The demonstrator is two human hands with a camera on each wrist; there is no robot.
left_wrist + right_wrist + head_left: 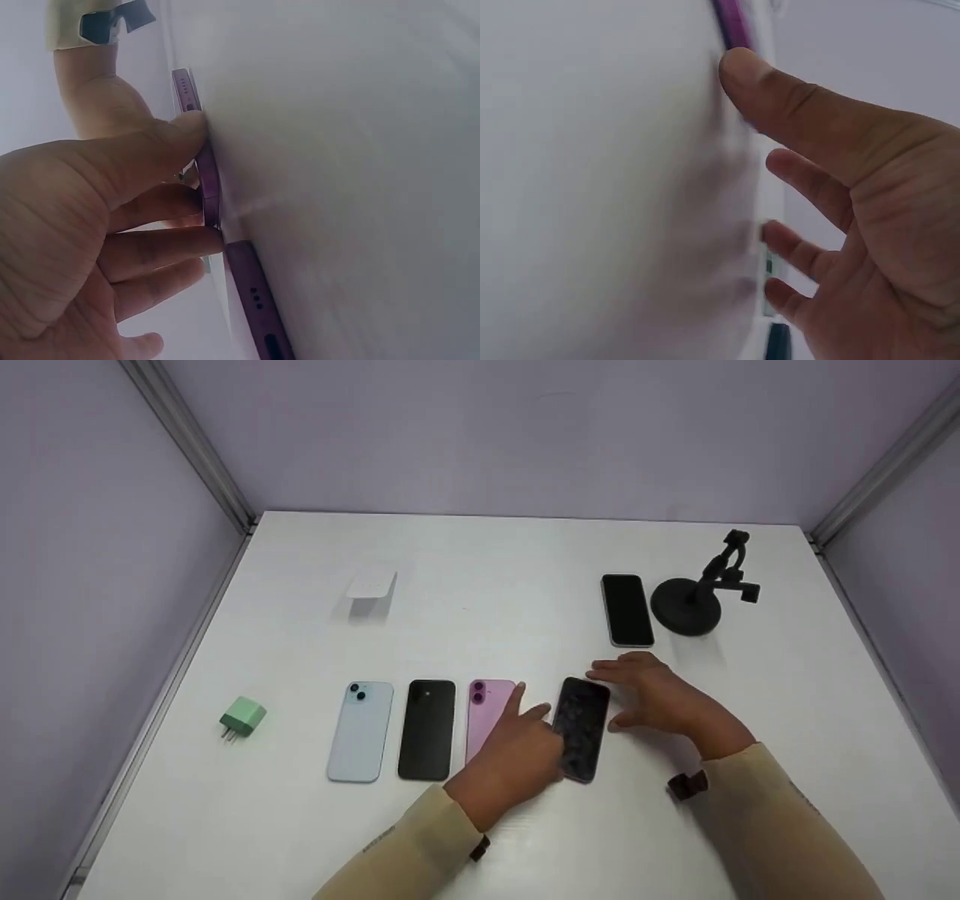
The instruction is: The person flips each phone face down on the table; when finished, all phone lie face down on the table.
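A screen-up phone with a purple frame [580, 727] lies on the table between my hands. My left hand [517, 757] is at its left side, and in the left wrist view the thumb and nearly straight fingers [161, 244] touch its edge. The other fingers stretch over a pink phone [491, 709], which lies back up and is partly covered. My right hand [660, 701] is spread at the upper right of the screen-up phone. Its thumb [746, 71] is right at the phone's edge in the right wrist view, the other fingers spread apart.
A black phone [427, 730] and a light blue phone [361, 731] lie back up to the left. Farther left sits a green charger plug [244, 715]. Toward the back are a white stand [373, 583], another screen-up phone [628, 610] and a black round-based stand [685, 609].
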